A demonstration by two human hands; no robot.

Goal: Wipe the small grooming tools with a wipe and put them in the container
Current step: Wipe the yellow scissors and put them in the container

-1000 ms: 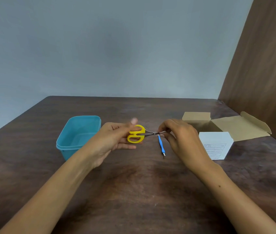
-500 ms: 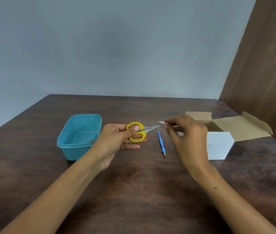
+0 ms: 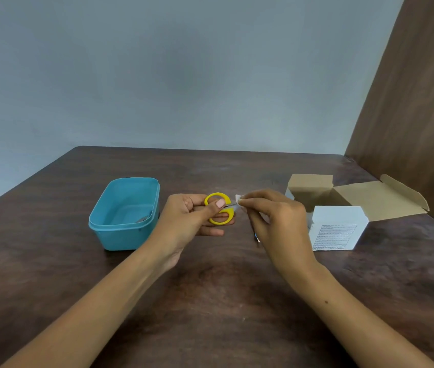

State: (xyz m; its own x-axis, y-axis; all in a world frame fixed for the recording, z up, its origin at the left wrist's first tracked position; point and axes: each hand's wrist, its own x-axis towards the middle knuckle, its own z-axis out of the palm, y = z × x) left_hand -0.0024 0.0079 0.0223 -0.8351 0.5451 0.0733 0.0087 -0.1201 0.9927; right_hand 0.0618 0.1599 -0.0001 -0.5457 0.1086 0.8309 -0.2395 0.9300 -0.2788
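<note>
The left hand [image 3: 189,221] is closed around a pair of small yellow-handled scissors [image 3: 220,208], thumb pressed over the upper finger loop and the other fingers curled beneath the lower one, so the handles sit firmly in the grasp above the table. The blades point toward three o'clock and run straight into the right hand [image 3: 274,221], whose thumb and forefinger pinch a small white wipe [image 3: 238,200] over the metal close to the handles; the blades themselves are almost wholly covered by wipe and fingertips. The two hands nearly touch at that spot.

Just under the right hand, at about six o'clock from the pinch, the tip of a thin blue-handled tool [image 3: 257,237] lies on the dark wooden table [image 3: 210,301], most of it hidden by the hand.

At nine o'clock from the scissors stands the teal plastic container [image 3: 124,213], open-topped, just beside the left wrist. Something small and grey rests at its bottom near the right wall, too indistinct to name.

At three o'clock, well apart from the hands, a white cardboard box [image 3: 338,229] stands with brown flaps spread open and a printed label on its near face.
</note>
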